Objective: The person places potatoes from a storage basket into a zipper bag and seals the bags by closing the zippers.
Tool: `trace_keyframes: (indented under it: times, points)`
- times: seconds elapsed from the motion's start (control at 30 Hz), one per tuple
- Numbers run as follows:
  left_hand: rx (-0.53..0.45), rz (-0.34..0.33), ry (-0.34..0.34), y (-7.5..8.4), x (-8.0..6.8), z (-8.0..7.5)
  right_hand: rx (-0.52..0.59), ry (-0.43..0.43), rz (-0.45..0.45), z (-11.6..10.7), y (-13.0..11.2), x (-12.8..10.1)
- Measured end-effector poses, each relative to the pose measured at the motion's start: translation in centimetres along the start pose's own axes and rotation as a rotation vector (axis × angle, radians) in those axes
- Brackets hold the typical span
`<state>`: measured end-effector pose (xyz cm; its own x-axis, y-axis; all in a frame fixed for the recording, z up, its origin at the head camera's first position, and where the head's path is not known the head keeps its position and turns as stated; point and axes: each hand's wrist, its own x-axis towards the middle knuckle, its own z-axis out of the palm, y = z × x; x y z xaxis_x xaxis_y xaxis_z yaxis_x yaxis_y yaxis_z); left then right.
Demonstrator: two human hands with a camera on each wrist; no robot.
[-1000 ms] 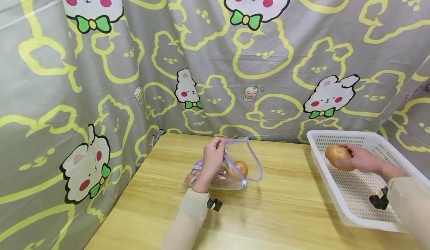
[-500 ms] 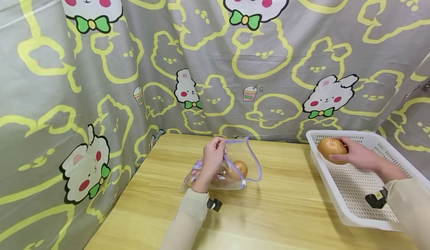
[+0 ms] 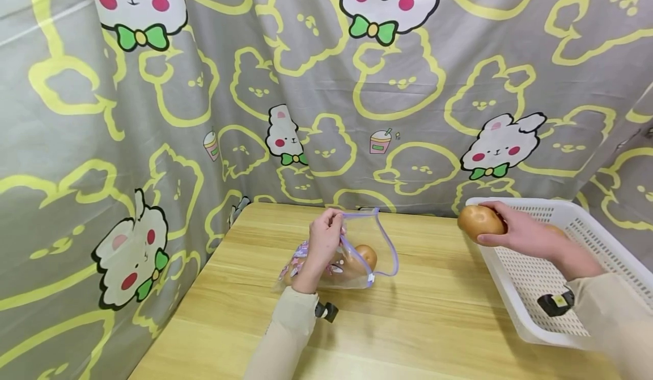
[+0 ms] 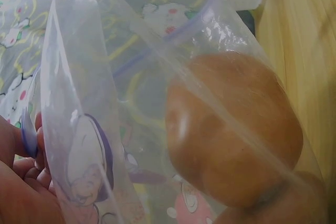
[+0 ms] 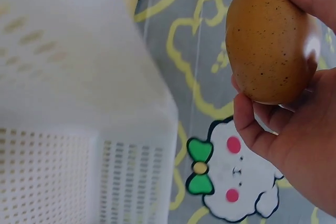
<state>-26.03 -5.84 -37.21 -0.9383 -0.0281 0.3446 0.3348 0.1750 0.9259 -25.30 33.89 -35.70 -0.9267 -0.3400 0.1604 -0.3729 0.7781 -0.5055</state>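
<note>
Backdrop: I see a grey cloth curtain printed with yellow rabbit outlines and white rabbits (image 3: pixel 326 85) hung behind and to the left of the work.
Table: a light wooden table (image 3: pixel 433 317) carries everything.
Basket: a white perforated plastic basket (image 3: pixel 515 300) sits at my right on the table; I think one more brown round thing lies in it behind the right hand, but the hand mostly hides it.
Bag: a clear zip-top plastic bag with a purple seal strip and cartoon print (image 3: pixel 357 255) lies mid-table, mouth held up and open.
Bagged potatoes: one brown round potato (image 4: pixel 233 129) sits inside the bag, a second just under it at the bottom edge of the left wrist view.
Held potato: a brown speckled potato (image 3: pixel 479 222) is off the basket, in the air over its left rim, well apart from the bag.
Right hand: my right hand (image 3: pixel 520 235) is wrapped around that potato.
Left hand: my left hand (image 3: pixel 323 244) pinches the bag's rim.
Progress: as I judge it, two are bagged, one is on its way, and the seal is not yet closed.
</note>
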Motion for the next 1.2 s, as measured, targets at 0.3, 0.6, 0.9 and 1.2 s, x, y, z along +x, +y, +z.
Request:
trace_keyframes:
  times: [0.3,0.6,0.9,1.2]
  points:
    - [0.028,0.003,-0.003,2.4,-0.9,-0.2,-0.037,0.041,-0.124,1.1,-2.7,0.5]
    - [0.03,0.006,-0.002,2.4,-1.0,-0.3,-0.084,0.013,-0.178,1.9,-5.8,1.0]
    - [0.036,-0.002,0.002,2.1,-0.8,-0.2,-0.094,0.037,-0.323,3.5,-7.6,1.8]
    - [0.018,0.002,0.017,-1.5,0.4,0.0,-0.004,-0.012,-0.31,4.8,-8.9,2.9]
